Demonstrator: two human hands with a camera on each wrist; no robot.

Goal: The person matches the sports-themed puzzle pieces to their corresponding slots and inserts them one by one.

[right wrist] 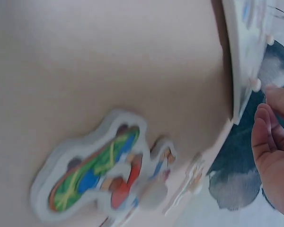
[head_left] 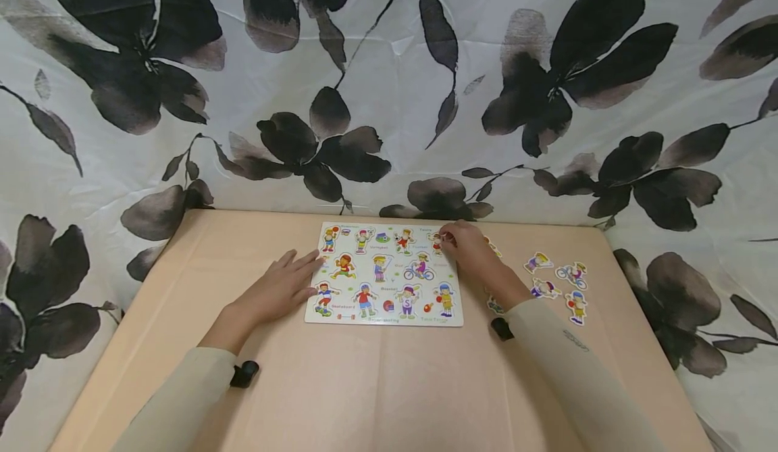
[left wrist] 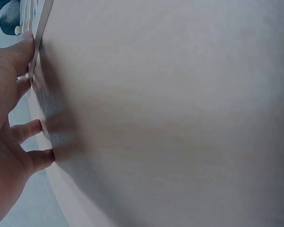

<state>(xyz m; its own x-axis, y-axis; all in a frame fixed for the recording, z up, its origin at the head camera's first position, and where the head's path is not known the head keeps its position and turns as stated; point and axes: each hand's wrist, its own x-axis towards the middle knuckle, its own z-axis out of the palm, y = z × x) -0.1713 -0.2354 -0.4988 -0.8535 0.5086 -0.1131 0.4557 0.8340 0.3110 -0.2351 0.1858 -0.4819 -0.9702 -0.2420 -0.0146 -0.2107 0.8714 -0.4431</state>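
The left hand, fingers straight and spread, touches the left edge of the picture board, which lies by the far edge of the table. The right hand is at the board's far right corner, its grip unclear. Loose cutout figures lie toward the table's right edge.

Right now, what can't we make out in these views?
Captions on the board: head view, mostly too small.
Right hand: head and right wrist views, it hides what it may hold.
Piece beside it: head view, partly behind that hand.
Skateboard piece: right wrist view, figure blurred.
Left hand: left wrist view, cut off by left edge.
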